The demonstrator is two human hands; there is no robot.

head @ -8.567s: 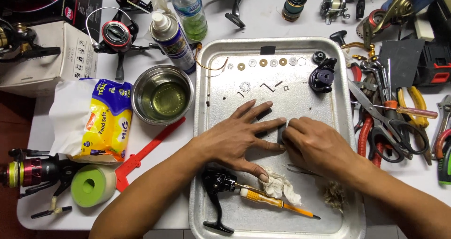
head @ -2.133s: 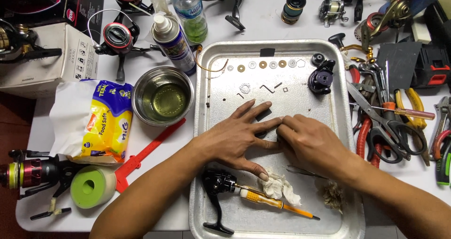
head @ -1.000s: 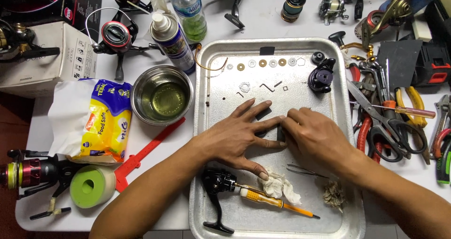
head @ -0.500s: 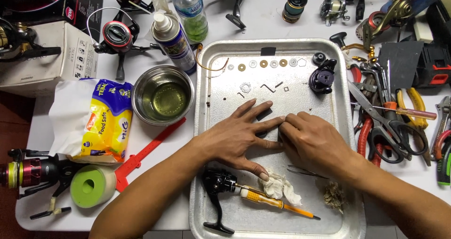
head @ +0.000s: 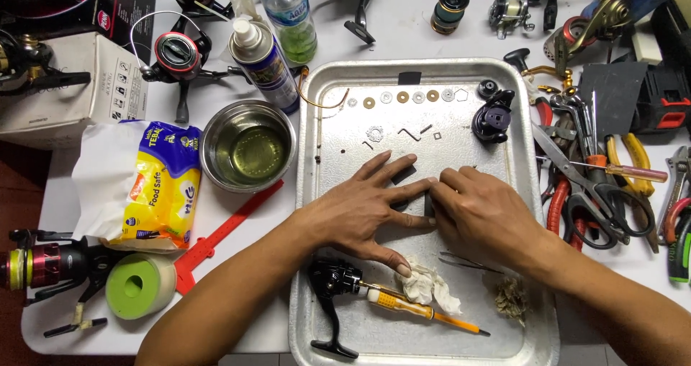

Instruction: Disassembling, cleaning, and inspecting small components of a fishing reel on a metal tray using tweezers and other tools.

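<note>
Both my hands rest in the middle of a metal tray (head: pixel 317 193). My left hand (head: pixel 363 208) lies flat with fingers spread, pressing a small dark flat piece (head: pixel 403 175) against the tray floor. My right hand (head: pixel 482 215) is curled, its fingertips pinching something small and dark at the left fingertips; the thing itself is mostly hidden. Along the tray's far edge lie several washers (head: pixel 403 97) and a black reel part (head: pixel 493 118). Near the front lie a black reel body (head: pixel 331 283), a yellow screwdriver (head: pixel 410 310) and a crumpled tissue (head: pixel 428 287).
Left of the tray stand a steel bowl of liquid (head: pixel 248 144), a spray can (head: pixel 260 60), a yellow tissue pack (head: pixel 162 186), a red strip (head: pixel 216 240) and a green tape roll (head: pixel 140 285). Pliers and scissors (head: pixel 597 186) crowd the right side. Fishing reels (head: pixel 173 53) lie along the back.
My right hand has shifted slightly against the left fingertips, curling and uncurling over the small piece. My left hand stays pressed flat in the same spot.
</note>
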